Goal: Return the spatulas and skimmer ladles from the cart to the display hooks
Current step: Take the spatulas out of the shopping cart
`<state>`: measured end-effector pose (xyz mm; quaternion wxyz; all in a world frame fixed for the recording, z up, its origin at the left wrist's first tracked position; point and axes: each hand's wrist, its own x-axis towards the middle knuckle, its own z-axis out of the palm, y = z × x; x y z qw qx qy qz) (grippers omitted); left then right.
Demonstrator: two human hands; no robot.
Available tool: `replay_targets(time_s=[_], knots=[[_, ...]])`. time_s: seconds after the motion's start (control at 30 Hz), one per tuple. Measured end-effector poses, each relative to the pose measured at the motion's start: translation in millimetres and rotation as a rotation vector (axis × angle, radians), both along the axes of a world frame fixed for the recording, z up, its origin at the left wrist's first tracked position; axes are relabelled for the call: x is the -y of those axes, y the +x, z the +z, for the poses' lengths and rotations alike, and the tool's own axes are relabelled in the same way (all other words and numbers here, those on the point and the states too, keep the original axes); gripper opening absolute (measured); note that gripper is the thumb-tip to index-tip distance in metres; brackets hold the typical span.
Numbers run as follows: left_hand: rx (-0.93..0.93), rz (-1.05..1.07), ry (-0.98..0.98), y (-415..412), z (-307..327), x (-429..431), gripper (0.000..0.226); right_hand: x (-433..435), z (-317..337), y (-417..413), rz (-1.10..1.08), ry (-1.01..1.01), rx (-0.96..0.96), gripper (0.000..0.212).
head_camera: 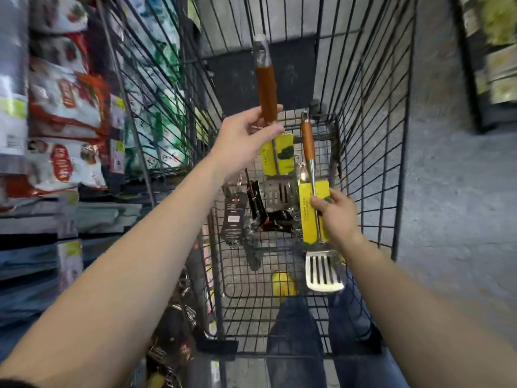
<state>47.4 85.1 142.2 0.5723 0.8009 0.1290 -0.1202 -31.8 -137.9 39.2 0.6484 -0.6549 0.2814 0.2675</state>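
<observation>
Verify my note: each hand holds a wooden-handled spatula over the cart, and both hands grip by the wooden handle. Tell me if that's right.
Not quite. The left hand does grip its spatula by the wooden handle, but the right hand pinches the other spatula lower down, on the metal shank at its yellow label. The head view shows it; both hang over the cart.

Two wooden-handled spatulas point(267, 88) point(307, 141), two hands point(246, 135) point(337, 217), one wire cart point(391, 163).

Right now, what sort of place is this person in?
Probably a shop aisle: a wire shopping cart, shelves of packaged goods beside it, and a spatula with a yellow label card.
</observation>
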Motion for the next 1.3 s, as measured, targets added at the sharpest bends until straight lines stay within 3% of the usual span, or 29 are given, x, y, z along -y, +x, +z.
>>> replay_targets(time_s=[0.07,0.2,0.3,0.5,0.63,0.8,1.1,1.17,1.23,1.3], knots=[[0.018,0.005,-0.002,-5.5,15.7,1.1,0.035,1.3,20.0,-7.2,0.008,-0.001,-0.012,0.067],[-0.016,-0.021,0.006,-24.6,54.1,4.3,0.03,9.9,48.2,-18.2,0.04,0.02,-0.029,0.028],[-0.073,-0.044,0.001,-48.3,76.0,4.6,0.029,10.5,79.3,-24.8,0.046,0.054,0.003,0.021],[-0.085,0.121,-0.074,-95.7,114.8,5.9,0.014,-6.7,163.9,-50.2,0.033,0.219,0.06,0.023],[-0.046,0.281,-0.122,-128.2,140.4,8.9,0.034,-21.2,220.4,-71.1,-0.006,0.264,0.085,0.022],[0.002,0.52,-0.207,-164.8,174.7,16.1,0.037,-30.6,273.9,-98.4,0.046,0.289,0.124,0.016],[0.074,0.547,-0.152,-205.4,249.7,22.2,0.021,-38.0,335.3,-121.3,0.223,0.193,0.226,0.022],[0.086,0.537,-0.176,-215.5,264.2,22.2,0.029,-39.1,343.4,-121.0,0.228,0.192,0.255,0.022],[0.096,0.506,-0.202,-229.1,272.3,23.9,0.055,-39.0,351.2,-119.3,0.247,0.205,0.271,0.022],[0.122,0.495,-0.194,-249.1,274.4,30.0,0.067,-37.6,359.1,-116.3,0.282,0.234,0.285,0.023]])
